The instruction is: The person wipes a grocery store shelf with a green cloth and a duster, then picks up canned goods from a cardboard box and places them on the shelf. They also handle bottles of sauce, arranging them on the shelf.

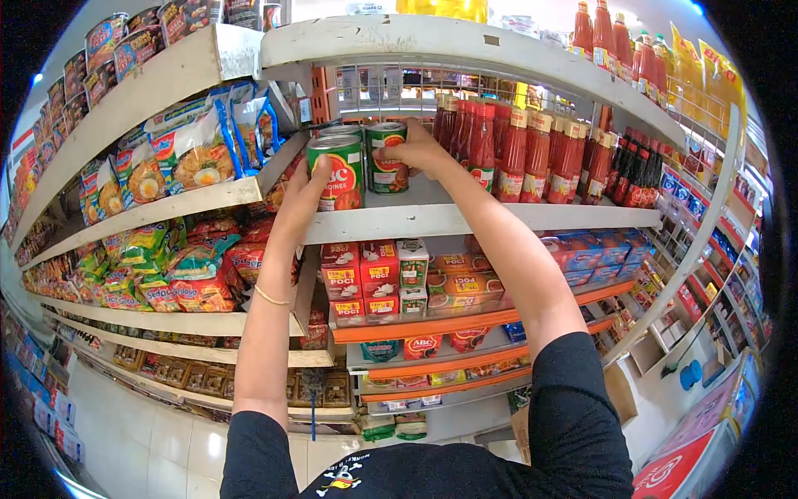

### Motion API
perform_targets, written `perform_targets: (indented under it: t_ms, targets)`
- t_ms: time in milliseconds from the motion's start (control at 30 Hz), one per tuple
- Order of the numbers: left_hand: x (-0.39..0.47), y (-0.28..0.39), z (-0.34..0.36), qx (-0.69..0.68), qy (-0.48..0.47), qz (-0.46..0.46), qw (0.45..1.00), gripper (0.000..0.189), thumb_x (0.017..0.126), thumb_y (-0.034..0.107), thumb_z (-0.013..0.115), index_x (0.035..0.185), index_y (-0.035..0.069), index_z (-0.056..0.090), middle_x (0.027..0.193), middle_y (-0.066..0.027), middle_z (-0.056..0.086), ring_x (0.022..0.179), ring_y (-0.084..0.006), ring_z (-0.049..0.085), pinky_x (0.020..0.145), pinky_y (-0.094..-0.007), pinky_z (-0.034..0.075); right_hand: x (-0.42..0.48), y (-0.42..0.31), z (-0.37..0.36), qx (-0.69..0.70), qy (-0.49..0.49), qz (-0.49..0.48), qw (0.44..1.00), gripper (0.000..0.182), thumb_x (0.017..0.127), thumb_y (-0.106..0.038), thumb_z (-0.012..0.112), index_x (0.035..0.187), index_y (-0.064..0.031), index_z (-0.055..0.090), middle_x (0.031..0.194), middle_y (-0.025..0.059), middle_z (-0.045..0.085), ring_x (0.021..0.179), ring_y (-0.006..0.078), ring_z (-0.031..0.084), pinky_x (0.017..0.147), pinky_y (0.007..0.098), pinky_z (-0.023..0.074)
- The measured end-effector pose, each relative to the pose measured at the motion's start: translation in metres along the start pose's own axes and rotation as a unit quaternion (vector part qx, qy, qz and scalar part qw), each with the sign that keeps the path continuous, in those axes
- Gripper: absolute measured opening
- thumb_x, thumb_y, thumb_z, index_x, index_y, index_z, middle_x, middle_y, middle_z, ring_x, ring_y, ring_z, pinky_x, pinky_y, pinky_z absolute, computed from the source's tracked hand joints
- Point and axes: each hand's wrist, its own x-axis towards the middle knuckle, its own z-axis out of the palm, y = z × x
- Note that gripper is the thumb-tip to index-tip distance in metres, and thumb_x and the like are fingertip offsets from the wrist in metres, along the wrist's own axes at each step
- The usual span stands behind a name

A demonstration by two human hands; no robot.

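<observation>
A green ABC sardine can (338, 181) stands at the front left of the white shelf (436, 218). My left hand (300, 196) wraps its left side, thumb on the front and the other fingers mostly hidden. Behind that can, the top of another can (340, 130) shows. To the right is a second green sardine can (388, 178), held by my right hand (419, 150) with the thumb across its front and the fingers around its right side. Red sauce bottles (483, 143) stand in rows just right of my right hand.
Above hangs a thick white shelf edge (449, 40); wire mesh (393, 87) backs the cans. Noodle packets (193, 146) fill the left shelves. Boxes of tea (361, 277) sit below the cans. Dark-capped bottles (633, 168) stand farther right, near a pale metal post (704, 231).
</observation>
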Motion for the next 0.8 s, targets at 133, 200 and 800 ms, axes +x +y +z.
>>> perform_targets:
  t_ms: [133,200,800]
  targets:
    - [0.001,-0.005,0.002,-0.004,-0.025,0.002,1.000,0.059,0.084,0.041,0.054,0.122,-0.002,0.039,0.112,-0.0110,0.052,0.101,-0.0151,0.049,0.089,-0.0278,0.037,0.009,0.004,0.005,-0.005,-0.021,0.020,1.000,0.082,0.060,-0.022,0.077,0.125,-0.0067,0.030,0.109,0.0146,0.052,0.094,0.0280,0.055,0.064,0.0434,0.0501]
    - [-0.002,0.000,0.005,0.013,-0.015,-0.001,1.000,0.055,0.084,0.038,0.057,0.119,-0.001,0.041,0.108,-0.0095,0.054,0.097,-0.0137,0.051,0.086,-0.0271,0.039,0.006,0.001,0.003,-0.003,-0.025,0.037,0.999,0.083,0.061,-0.022,0.077,0.126,-0.0073,0.028,0.110,0.0149,0.052,0.096,0.0291,0.054,0.066,0.0449,0.0499]
    - [0.002,-0.014,0.001,0.072,0.012,-0.016,0.997,0.057,0.083,0.043,0.056,0.119,0.001,0.043,0.107,-0.0084,0.055,0.096,-0.0144,0.051,0.085,-0.0277,0.039,0.035,0.022,0.018,-0.119,0.039,-0.023,0.992,0.098,0.050,-0.037,0.081,0.121,0.0059,0.029,0.114,0.0232,0.050,0.104,0.0312,0.052,0.087,0.0333,0.0428]
